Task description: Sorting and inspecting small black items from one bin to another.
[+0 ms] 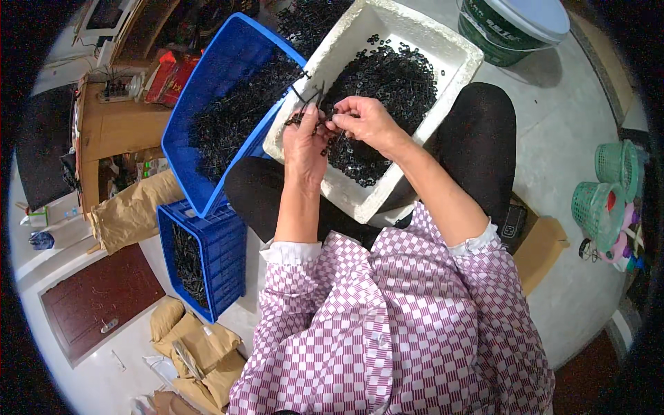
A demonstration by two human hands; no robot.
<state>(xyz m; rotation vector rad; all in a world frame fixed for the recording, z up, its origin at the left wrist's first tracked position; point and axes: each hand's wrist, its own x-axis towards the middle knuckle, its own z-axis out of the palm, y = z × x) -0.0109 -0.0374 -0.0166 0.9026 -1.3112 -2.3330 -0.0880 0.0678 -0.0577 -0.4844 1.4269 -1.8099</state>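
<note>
My left hand (304,145) is closed around a branched black plastic piece (299,94), its thin arms sticking out beyond the thumb. Close against it, my right hand (370,124) has its thumb and fingers pinched on small black parts of the same piece. Both hands are over the left side of a white foam box (456,54). Inside the box lies a heap of small black plastic parts (391,79). What is between the fingertips is partly hidden by the fingers.
A tilted blue crate (181,131) of black plastic pieces (238,114) leans left of the box. Below it stands another blue crate (228,259). A green bucket (498,34) is at the far right. Green baskets (588,207) and a cardboard box (543,252) lie right.
</note>
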